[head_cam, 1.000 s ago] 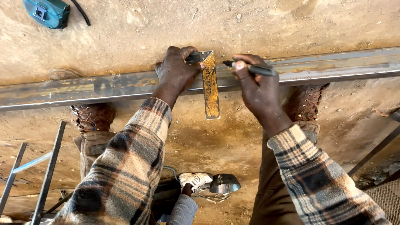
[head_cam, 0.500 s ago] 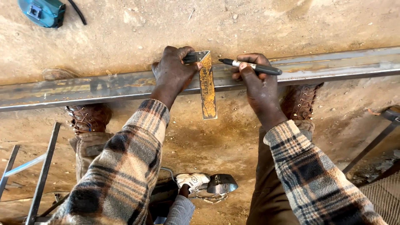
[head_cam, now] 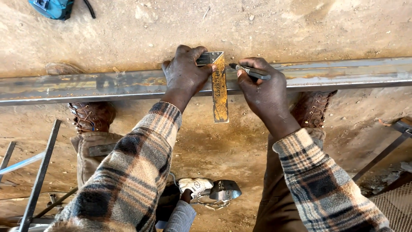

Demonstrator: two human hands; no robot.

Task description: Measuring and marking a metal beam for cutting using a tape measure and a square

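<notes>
Colours/patterns: rusty yellow square, grey steel beam, plaid sleeves, tan dirt.

Try square (head_cam: 219, 88) is showing a yellow-orange rust-stained blade with a dark grey stock; steel beam (head_cam: 107, 86) is reading dull grey with brown rust streaks and a bluish sheen toward its right end. Marker (head_cam: 251, 72) is looking black with a grey barrel. Both sleeves (head_cam: 133, 172) are showing cream, brown and black plaid with thin orange lines. Boots (head_cam: 92, 116) are brown with lighter laces, trousers (head_cam: 279, 202) brown. Ground (head_cam: 257, 25) is sandy tan, going darker yellow-brown under the square. Power tool (head_cam: 53, 7) at top left is teal with a black cord. Glove (head_cam: 195, 185) below is white.
</notes>
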